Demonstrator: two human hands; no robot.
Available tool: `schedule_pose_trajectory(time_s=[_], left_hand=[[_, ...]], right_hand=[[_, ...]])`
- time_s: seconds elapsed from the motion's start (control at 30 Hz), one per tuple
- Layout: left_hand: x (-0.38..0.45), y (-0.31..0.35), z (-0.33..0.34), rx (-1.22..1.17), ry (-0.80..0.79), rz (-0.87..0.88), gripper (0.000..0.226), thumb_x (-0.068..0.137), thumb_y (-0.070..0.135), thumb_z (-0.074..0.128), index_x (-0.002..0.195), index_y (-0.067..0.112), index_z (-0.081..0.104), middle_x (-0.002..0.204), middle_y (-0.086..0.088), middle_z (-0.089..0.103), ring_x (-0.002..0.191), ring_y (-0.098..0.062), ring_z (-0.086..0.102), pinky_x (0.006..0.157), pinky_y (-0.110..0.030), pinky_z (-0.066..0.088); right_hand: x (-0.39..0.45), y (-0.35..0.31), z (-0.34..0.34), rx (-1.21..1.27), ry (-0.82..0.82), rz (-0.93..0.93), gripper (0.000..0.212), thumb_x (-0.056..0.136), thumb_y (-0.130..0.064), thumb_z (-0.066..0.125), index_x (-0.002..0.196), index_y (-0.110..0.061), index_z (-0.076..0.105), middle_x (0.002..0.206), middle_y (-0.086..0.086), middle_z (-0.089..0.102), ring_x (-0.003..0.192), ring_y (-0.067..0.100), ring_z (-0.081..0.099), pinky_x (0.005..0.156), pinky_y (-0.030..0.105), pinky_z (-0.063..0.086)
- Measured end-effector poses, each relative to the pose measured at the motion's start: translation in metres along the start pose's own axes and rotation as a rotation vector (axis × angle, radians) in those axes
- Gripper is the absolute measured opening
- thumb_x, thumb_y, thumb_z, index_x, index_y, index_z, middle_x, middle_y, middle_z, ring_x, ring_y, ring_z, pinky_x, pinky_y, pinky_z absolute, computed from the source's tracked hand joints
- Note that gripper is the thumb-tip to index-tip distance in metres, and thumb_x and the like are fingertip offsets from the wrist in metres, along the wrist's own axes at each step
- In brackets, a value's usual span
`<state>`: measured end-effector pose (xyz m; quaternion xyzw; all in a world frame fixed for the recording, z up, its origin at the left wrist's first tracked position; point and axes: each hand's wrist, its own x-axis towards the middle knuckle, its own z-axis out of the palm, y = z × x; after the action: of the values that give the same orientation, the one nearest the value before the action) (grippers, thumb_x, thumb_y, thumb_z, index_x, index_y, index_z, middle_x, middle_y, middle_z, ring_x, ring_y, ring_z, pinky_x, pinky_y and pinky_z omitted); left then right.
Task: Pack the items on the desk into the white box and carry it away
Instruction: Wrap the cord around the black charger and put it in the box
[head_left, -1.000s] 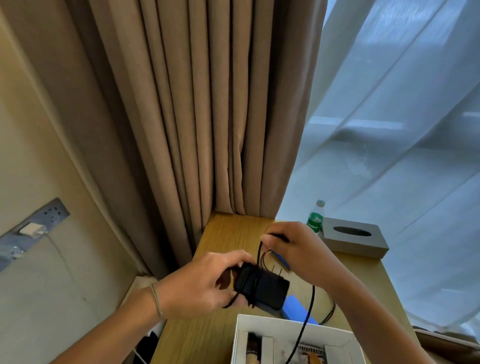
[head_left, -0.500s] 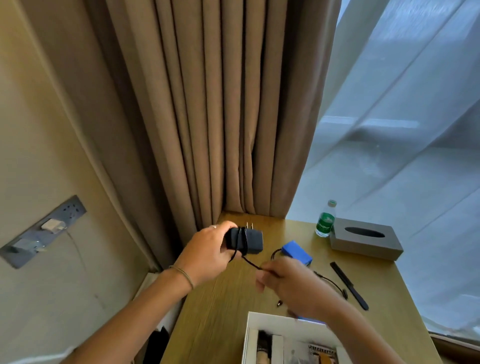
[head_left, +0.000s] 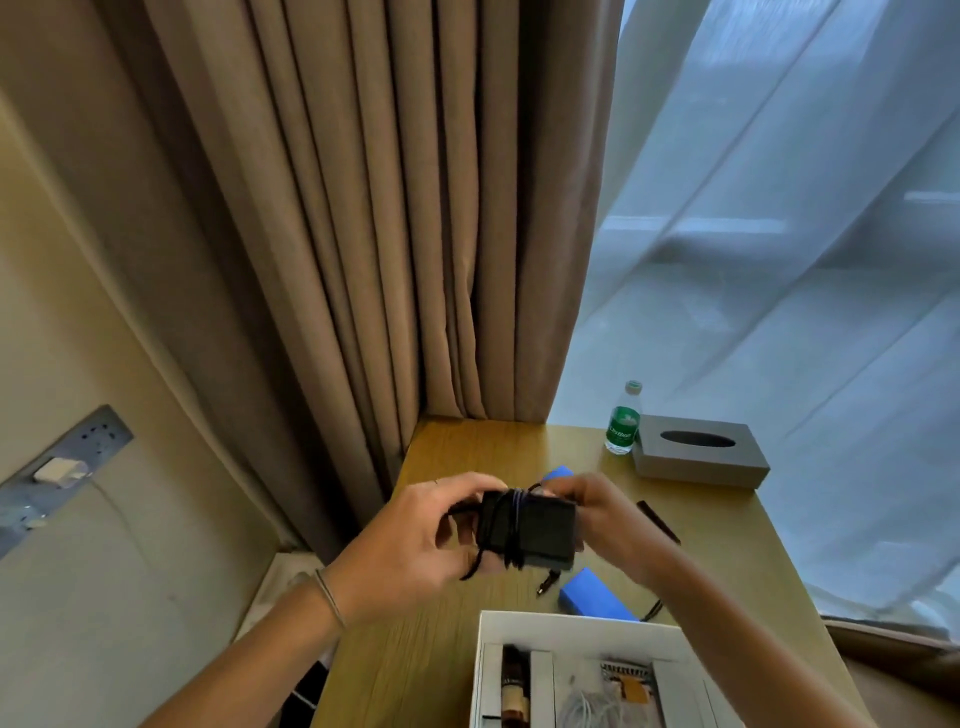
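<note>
A black power adapter (head_left: 540, 530) with its thin black cord wound round it hangs above the wooden desk (head_left: 727, 561). My left hand (head_left: 415, 540) grips its left end. My right hand (head_left: 608, 519) holds its right end, fingers curled behind it. The cord's plug tip (head_left: 545, 584) dangles just below. The white box (head_left: 576, 626) stands open at the desk's near edge, with a brown bottle, white cable and a small packet inside its compartments. A blue block (head_left: 595, 597) lies beside the box, another blue block (head_left: 558, 474) behind my hands.
A green-labelled water bottle (head_left: 622, 422) and a grey tissue box (head_left: 698, 457) stand at the desk's back right. A dark comb (head_left: 658, 519) lies right of my hands. Brown curtains (head_left: 395, 234) hang behind the desk. A wall socket strip with a white charger (head_left: 57, 470) is on the left.
The cord, which trailed down to my right hand, is now wound round the adapter. My right hand rose to the adapter's right end; both hands came together nearer the box.
</note>
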<state>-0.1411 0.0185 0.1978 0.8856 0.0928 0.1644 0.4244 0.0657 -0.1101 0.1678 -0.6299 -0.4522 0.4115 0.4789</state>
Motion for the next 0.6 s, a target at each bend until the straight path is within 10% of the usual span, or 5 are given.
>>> schedule_pose_trajectory(time_s=[0.27, 0.4, 0.6], left_hand=[[0.004, -0.037, 0.017, 0.321, 0.324, -0.165, 0.048, 0.078, 0.034, 0.081, 0.121, 0.032, 0.059, 0.104, 0.015, 0.065, 0.096, -0.004, 0.062, 0.083, -0.024, 0.054], [0.001, -0.046, 0.017, 0.539, 0.130, -0.123, 0.049, 0.079, 0.023, 0.078, 0.122, 0.034, 0.054, 0.102, 0.014, 0.060, 0.090, -0.009, 0.060, 0.080, -0.032, 0.056], [-0.008, -0.041, 0.034, 0.524, -0.173, -0.063, 0.053, 0.085, 0.024, 0.073, 0.130, 0.041, 0.051, 0.098, 0.024, 0.055, 0.091, 0.002, 0.055, 0.075, -0.005, 0.039]], right_hand=[[-0.031, 0.014, 0.070, -0.635, 0.037, 0.008, 0.026, 0.105, -0.032, 0.043, 0.083, -0.034, 0.057, 0.069, -0.015, 0.056, 0.064, 0.004, 0.053, 0.062, 0.022, 0.042], [-0.038, -0.001, 0.061, -0.956, 0.072, -0.126, 0.024, 0.105, -0.037, 0.040, 0.097, -0.029, 0.062, 0.080, -0.008, 0.065, 0.068, 0.009, 0.060, 0.064, 0.026, 0.052], [-0.023, -0.002, 0.029, -0.853, 0.142, -0.179, 0.006, 0.091, -0.030, 0.066, 0.094, -0.029, 0.072, 0.081, -0.014, 0.070, 0.077, 0.003, 0.065, 0.075, 0.019, 0.053]])
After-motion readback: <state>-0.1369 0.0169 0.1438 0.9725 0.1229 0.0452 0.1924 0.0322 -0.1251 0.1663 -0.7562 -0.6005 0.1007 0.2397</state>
